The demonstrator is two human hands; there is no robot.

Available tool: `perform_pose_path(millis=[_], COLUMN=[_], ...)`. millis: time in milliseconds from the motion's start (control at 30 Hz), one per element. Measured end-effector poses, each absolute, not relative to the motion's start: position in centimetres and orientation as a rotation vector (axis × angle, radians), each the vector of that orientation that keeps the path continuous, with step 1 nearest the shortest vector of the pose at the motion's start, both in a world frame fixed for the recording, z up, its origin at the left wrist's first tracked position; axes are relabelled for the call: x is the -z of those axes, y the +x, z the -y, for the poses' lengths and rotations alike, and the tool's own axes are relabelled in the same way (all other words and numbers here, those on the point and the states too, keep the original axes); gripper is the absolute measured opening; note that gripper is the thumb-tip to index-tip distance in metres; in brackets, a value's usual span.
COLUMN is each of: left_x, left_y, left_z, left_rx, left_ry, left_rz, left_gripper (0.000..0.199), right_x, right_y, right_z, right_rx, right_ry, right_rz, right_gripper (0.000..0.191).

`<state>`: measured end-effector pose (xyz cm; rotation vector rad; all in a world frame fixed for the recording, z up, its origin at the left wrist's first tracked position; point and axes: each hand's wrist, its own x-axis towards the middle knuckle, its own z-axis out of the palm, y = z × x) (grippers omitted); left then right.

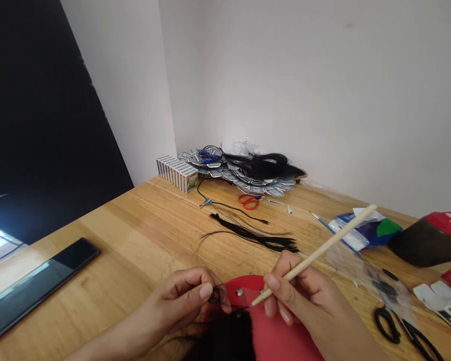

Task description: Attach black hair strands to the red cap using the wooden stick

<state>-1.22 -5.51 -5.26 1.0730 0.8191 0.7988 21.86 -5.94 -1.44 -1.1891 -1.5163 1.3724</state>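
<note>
My right hand [300, 296] holds a pale wooden stick [323, 248] like a pen, its pointed tip down at the edge of dark hair on a red piece. My left hand [184, 296] pinches a small loop of dark hair or mesh [218, 296] left of the tip. Beneath both hands lies the red piece [274, 336], with a small round metal stud [239, 292] near its top. A mass of black hair [225, 341] covers its lower left part. What holds the red piece up is hidden.
A phone [41, 286] lies at left. Ahead are a black hair bundle [253, 233], red-handled scissors [249, 201], a row of small boxes [176, 174] and a cluttered pile [248, 173]. Black scissors [406, 331] and plastic packets [364, 228] are at right.
</note>
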Motion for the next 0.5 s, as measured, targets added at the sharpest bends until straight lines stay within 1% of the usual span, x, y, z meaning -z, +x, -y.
perform_pose_path(millis=[133, 367, 500], left_x=[5.6, 5.8, 5.4], left_y=[-1.7, -2.1, -2.3], left_z=[5.1, 3.3, 2.8], left_rx=[-0.856, -1.357, -1.459], left_ry=[1.015, 0.720, 0.692], left_rz=[-1.007, -1.125, -1.110], left_gripper=[0.048, 0.037, 0.039], right_x=[1.2, 1.4, 1.4], right_y=[21.7, 21.9, 22.0], right_z=[6.0, 6.1, 6.3], right_rx=[-1.343, -1.292, -1.274], right_ry=[-1.229, -1.178, -1.171], right_rz=[1.482, 1.443, 1.402], right_gripper=[0.052, 0.043, 0.042])
